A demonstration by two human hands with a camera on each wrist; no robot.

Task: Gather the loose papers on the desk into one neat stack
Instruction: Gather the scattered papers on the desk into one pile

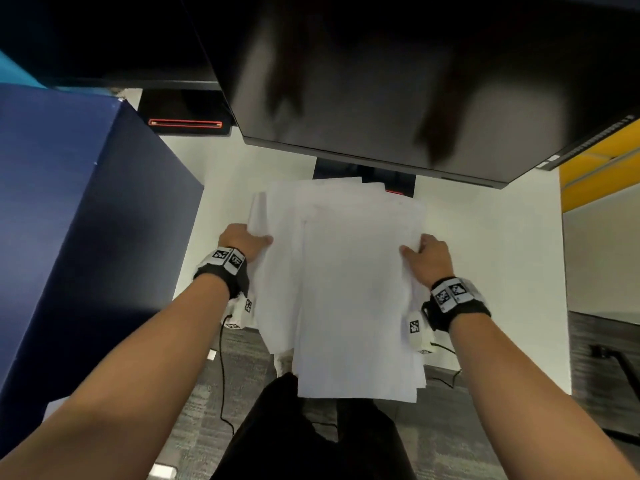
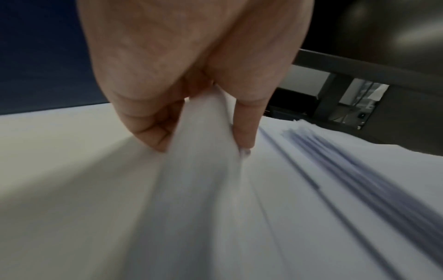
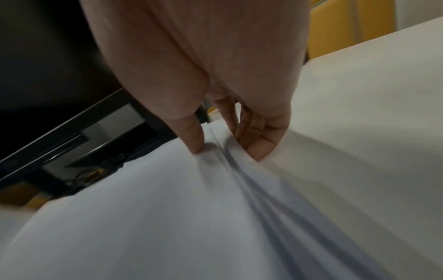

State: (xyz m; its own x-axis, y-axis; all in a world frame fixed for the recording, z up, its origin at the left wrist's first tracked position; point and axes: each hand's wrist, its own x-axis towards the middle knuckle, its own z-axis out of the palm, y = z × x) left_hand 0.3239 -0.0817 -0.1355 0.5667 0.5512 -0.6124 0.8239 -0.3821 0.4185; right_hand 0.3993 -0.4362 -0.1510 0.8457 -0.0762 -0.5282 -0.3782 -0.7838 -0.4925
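Observation:
A loose bundle of white papers (image 1: 343, 278) hangs between my two hands over the front edge of the white desk (image 1: 491, 271), its sheets fanned and uneven. My left hand (image 1: 247, 239) pinches the left edge, thumb on top, and that edge curls upward. The left wrist view shows the papers (image 2: 203, 151) clamped between thumb and fingers (image 2: 244, 128). My right hand (image 1: 424, 252) pinches the right edge, thumb over the top sheet. In the right wrist view the papers (image 3: 167, 199) bend where the fingers (image 3: 258, 140) grip them.
A dark monitor (image 1: 398, 81) hangs just beyond the papers, with its stand (image 1: 363, 173) behind them. A tall blue box (image 1: 86, 209) stands at the desk's left. A yellow panel (image 1: 602, 168) is at the far right. Grey carpet (image 1: 214, 393) and cables lie below.

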